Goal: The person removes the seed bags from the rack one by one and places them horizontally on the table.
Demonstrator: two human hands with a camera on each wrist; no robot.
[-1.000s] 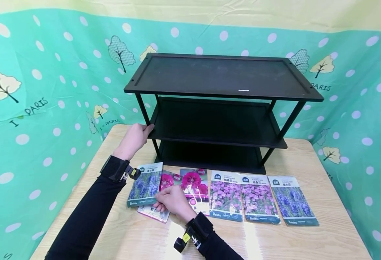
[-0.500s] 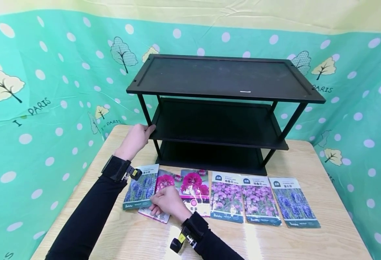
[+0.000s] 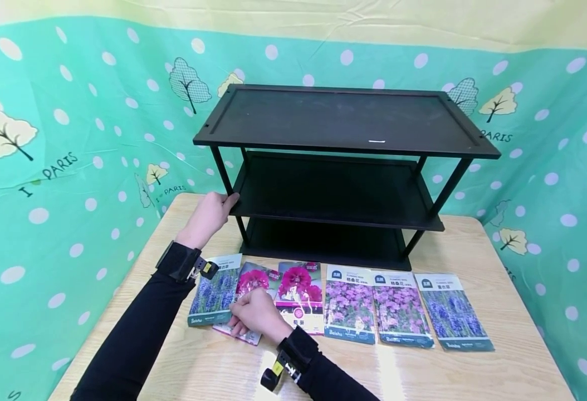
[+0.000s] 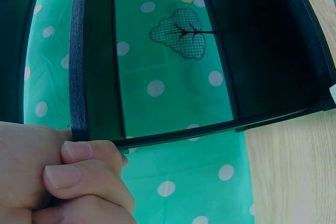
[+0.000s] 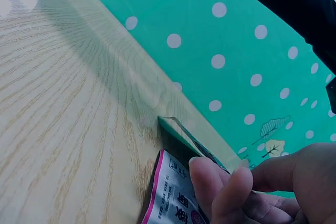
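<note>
My left hand point(image 3: 209, 214) grips the left end of the middle shelf of a black three-tier rack point(image 3: 333, 186); in the left wrist view its curled fingers point(image 4: 86, 177) wrap the shelf's corner by the post. My right hand point(image 3: 259, 313) pinches the lower right edge of a blue-flowered seed packet point(image 3: 215, 291) at the left end of a row. That packet, seen edge-on in the right wrist view, tilts above the table. It partly overlaps a pink-flowered seed packet point(image 3: 254, 278), whose lower part is also behind my right hand.
To the right lie another pink-flowered packet point(image 3: 299, 292), two purple-flowered packets point(image 3: 350, 303) point(image 3: 401, 306) and a blue-flowered packet point(image 3: 454, 312). They line the wooden table point(image 3: 514, 334) before the rack. A green dotted cloth point(image 3: 73, 250) surrounds the table at the back and sides.
My right hand has moved left and slightly down with the blue-flowered packet, baring more of the pink-flowered packet beside it. My left hand stays on the rack.
</note>
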